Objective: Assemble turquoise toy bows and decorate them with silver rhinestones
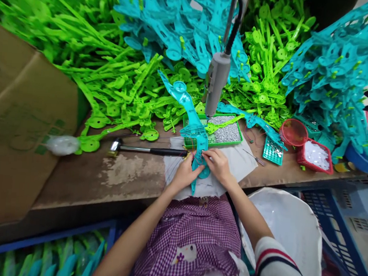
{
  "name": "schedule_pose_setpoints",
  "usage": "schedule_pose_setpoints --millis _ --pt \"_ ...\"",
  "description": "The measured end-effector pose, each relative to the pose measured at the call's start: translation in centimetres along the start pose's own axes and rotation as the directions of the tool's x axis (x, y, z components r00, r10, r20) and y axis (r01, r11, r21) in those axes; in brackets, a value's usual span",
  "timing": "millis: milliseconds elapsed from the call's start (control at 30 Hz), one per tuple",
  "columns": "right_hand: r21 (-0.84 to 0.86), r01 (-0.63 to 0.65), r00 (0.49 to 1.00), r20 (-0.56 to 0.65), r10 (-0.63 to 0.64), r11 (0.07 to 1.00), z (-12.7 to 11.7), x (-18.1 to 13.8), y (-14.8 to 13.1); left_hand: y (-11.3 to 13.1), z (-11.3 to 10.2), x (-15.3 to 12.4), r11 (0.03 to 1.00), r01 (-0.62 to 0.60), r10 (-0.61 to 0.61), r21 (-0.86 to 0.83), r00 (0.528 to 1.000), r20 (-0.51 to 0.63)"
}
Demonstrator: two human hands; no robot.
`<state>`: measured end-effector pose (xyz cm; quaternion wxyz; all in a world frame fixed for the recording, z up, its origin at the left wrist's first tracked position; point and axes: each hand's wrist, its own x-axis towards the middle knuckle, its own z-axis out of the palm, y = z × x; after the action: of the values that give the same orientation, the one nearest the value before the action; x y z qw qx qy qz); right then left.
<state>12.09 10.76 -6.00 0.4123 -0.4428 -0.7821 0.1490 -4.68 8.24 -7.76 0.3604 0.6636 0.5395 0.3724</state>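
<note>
Blue plastic piece (199, 132) sits over the green tray (228, 144) and cloth (242, 160); from afar I see the left hand (185, 171) clamping it between its fingers, likely to steady it; whether the right hand (220, 164), touching it, has clamped fingers, I cannot tell.

The plastic part (189, 108) over the whitish cloth (246, 160) is turquoise. The heaped parts (107, 64) behind it are of two colours — a very bright lime green and the same turquoise. I see an apron (193, 226) in small checks of purple and white, and a white sleeve (283, 275) with one red stripe and one navy stripe. The hanging screwdriver (218, 79) is grey, the hammer's grip (166, 152) black. The tray (224, 144) is green, its small pieces (231, 131) silvery; the basket (316, 167) is red. The carton (9, 132) is brown — with green printing.
</note>
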Motion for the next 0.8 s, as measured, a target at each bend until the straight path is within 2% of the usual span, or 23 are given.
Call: schedule_pose_setpoints --millis 233,400,467,533,633,700,800 --pt "-0.121 0.085 0.975 0.216 -0.058 0.989 -1.4 1.3 1.1 0.1 -0.1 0.1 0.999 0.032 -0.032 -0.007 0.999 0.001" --pt "-0.229 0.059 0.966 0.257 0.002 0.972 -1.1 -1.0 -0.7 0.2 -0.1 0.0 0.998 0.036 -0.037 -0.042 0.999 -0.007" --pt "-0.147 -0.031 0.974 0.219 0.063 0.989 -1.1 -2.1 -1.6 0.2 -0.1 0.0 0.997 0.024 -0.025 -0.067 1.0 -0.007" --pt "0.034 -0.196 0.975 0.112 0.191 0.98 -0.9 -2.2 -2.3 0.4 -0.1 0.1 0.996 -0.013 0.014 -0.093 1.0 0.002" --pt "0.337 -0.389 0.908 -0.016 0.418 0.858 0.0 -0.2 -3.4 0.9 -0.3 0.0 0.992 -0.083 0.084 -0.093 0.996 0.006" --pt "0.437 -0.414 0.877 -0.045 0.479 0.799 0.7 1.6 -3.9 1.3 -0.5 -0.6 0.992 -0.12 0.119 -0.036 0.992 -0.037" --pt "0.481 -0.414 0.864 -0.06 0.5 0.773 0.8 2.9 -4.5 1.6 -1.0 -2.9 0.968 -0.205 0.225 0.145 0.965 -0.133"
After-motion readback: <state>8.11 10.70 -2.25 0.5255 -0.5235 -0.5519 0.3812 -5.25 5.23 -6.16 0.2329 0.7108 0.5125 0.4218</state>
